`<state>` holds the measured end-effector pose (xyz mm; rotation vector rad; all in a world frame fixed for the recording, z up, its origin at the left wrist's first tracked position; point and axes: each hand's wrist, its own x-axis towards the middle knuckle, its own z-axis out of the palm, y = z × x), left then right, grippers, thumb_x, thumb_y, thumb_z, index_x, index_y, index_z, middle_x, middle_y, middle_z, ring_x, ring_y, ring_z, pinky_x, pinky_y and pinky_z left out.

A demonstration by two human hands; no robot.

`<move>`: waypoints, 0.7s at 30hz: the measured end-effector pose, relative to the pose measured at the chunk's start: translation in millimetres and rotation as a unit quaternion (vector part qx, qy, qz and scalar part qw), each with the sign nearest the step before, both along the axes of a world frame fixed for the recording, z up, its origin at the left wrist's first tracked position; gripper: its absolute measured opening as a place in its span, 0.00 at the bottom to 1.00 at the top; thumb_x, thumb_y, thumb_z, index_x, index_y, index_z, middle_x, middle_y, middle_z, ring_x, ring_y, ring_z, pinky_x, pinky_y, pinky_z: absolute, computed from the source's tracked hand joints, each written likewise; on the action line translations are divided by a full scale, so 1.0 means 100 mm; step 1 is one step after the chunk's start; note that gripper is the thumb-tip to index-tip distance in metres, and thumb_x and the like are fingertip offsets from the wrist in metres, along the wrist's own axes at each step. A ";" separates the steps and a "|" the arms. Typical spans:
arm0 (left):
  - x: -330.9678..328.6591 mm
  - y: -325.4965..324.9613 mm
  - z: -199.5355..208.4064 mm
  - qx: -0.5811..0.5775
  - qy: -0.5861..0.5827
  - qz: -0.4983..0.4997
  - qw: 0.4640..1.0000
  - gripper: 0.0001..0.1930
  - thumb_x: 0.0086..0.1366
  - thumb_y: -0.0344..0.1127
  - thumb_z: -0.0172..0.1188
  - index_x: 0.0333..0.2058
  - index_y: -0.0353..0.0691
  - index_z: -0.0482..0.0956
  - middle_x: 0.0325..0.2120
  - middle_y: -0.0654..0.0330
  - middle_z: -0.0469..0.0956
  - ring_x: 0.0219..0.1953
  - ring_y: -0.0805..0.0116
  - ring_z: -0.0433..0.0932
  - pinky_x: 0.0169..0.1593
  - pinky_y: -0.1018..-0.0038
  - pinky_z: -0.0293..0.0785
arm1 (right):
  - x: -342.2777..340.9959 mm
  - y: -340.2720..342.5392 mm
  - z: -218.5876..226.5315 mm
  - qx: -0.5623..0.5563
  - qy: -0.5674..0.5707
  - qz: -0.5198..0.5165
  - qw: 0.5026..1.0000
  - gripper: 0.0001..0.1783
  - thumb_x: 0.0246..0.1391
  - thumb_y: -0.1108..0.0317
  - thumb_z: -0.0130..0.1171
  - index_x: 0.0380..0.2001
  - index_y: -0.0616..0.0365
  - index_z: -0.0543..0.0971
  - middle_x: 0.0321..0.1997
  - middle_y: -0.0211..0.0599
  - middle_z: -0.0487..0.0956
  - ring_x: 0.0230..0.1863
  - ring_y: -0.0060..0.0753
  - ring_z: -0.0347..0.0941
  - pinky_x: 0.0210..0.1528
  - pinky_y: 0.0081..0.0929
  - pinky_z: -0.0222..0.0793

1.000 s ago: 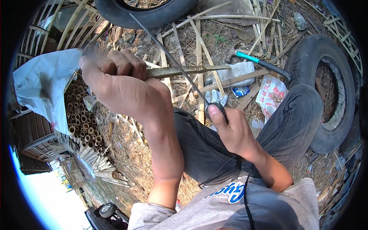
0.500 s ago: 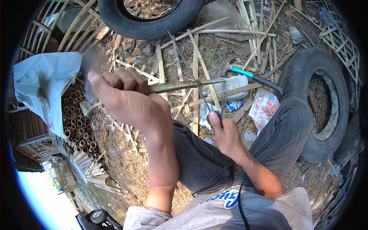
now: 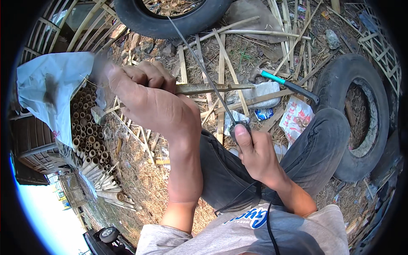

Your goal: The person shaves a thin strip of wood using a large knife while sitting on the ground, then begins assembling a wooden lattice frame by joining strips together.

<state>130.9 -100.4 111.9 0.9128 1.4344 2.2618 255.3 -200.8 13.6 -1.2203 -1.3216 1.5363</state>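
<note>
My left hand is closed round a bamboo strip, which sticks out to the right beyond the fist. In my right hand is a long knife, its dark handle gripped with the thumb on top. The thin blade slants away to the far left and crosses the strip in this view; whether the two touch I cannot tell. On the ground to the right of the strip lies a hammer with a turquoise and black handle.
A tyre lies at the far side and another tyre at the right. Split bamboo strips litter the ground. Stacked bamboo poles lie at the left, partly under a pale sheet. A printed plastic bag is near my knee.
The knife has tilted further left, its tip now farther away and over the far tyre. My left hand and the bamboo strip have moved slightly right and away. Both grips are unchanged.
</note>
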 end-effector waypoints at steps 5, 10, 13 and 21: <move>-0.03 0.03 -0.02 0.005 0.006 0.001 1.000 0.23 0.76 0.43 0.39 0.18 0.51 0.50 0.11 0.71 0.45 0.13 0.78 0.42 0.17 0.76 0.38 | 0.03 0.03 -0.35 -0.105 -0.070 0.004 0.992 0.32 0.70 0.48 0.45 0.23 0.68 0.74 0.15 0.55 0.68 0.19 0.58 0.66 0.27 0.47 0.61; -0.04 -0.01 -0.01 -0.011 -0.015 0.002 1.000 0.23 0.76 0.42 0.40 0.18 0.51 0.50 0.12 0.71 0.45 0.13 0.78 0.42 0.18 0.76 0.38 | 0.01 -0.04 -0.04 -0.006 -0.044 0.007 0.999 0.28 0.69 0.50 0.49 0.27 0.68 0.74 0.16 0.54 0.69 0.22 0.61 0.68 0.28 0.47 0.62; 0.05 -0.02 0.02 0.008 -0.003 -0.001 1.000 0.24 0.72 0.45 0.45 0.16 0.49 0.52 0.09 0.70 0.50 0.12 0.79 0.47 0.16 0.79 0.42 | 0.02 -0.03 -0.23 0.010 -0.094 0.007 0.996 0.29 0.70 0.49 0.47 0.27 0.67 0.74 0.15 0.51 0.69 0.21 0.58 0.68 0.27 0.46 0.61; -0.09 -0.02 -0.03 0.004 0.023 -0.024 0.999 0.25 0.73 0.47 0.44 0.16 0.49 0.52 0.09 0.70 0.51 0.12 0.79 0.48 0.17 0.78 0.43 | 0.06 -0.01 0.13 -0.051 -0.022 0.004 0.998 0.32 0.67 0.47 0.50 0.20 0.67 0.73 0.13 0.48 0.68 0.16 0.45 0.66 0.25 0.40 0.62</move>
